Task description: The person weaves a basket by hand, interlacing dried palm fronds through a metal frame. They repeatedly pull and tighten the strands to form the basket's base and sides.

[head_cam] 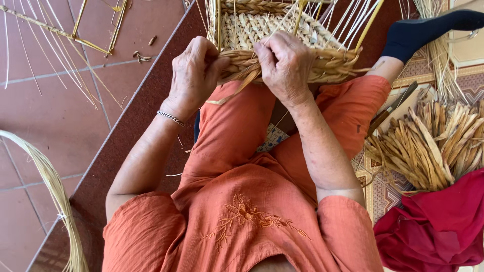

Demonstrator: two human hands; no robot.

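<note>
Hands worked at the near rim of the woven basket (282, 30), which rested on the knees: left hand (194, 70) and right hand (285, 63) each pinched rush strands (242, 75) (pulling snug would seem wise).

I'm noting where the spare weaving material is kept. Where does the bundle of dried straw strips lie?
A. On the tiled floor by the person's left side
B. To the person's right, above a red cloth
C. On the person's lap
B: the bundle of dried straw strips lies at the right, just above the red cloth.
</note>
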